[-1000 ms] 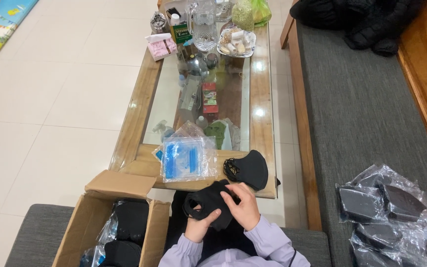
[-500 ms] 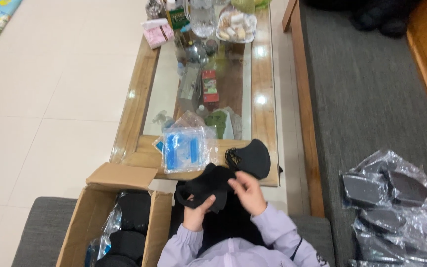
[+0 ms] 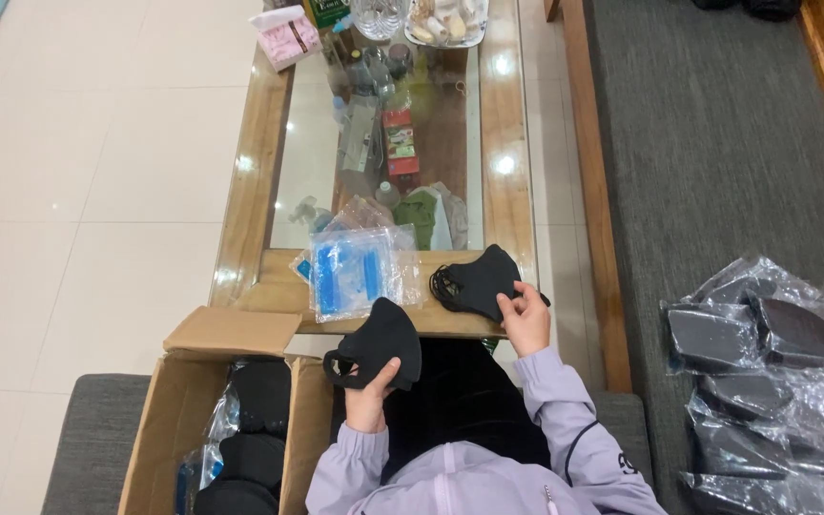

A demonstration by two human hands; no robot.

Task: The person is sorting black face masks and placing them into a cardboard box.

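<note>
My left hand (image 3: 371,393) holds a folded black face mask (image 3: 380,345) above my lap, fingers curled under its lower edge. My right hand (image 3: 526,317) reaches to the near edge of the wooden coffee table (image 3: 503,205) and touches a small stack of black masks (image 3: 475,280) lying there. Beside that stack, to the left, rests a pile of clear plastic sleeves with blue print (image 3: 353,272).
An open cardboard box (image 3: 197,405) with black masks and plastic sits at my left. Several bagged black masks (image 3: 774,381) lie on the grey sofa (image 3: 717,172) to my right. The table's glass top shows a pink box (image 3: 286,40), bottles and a bowl at the far end.
My hands have separated. The left keeps one mask over my lap while the right has moved out to the stack on the table edge. The camera has tilted closer.
</note>
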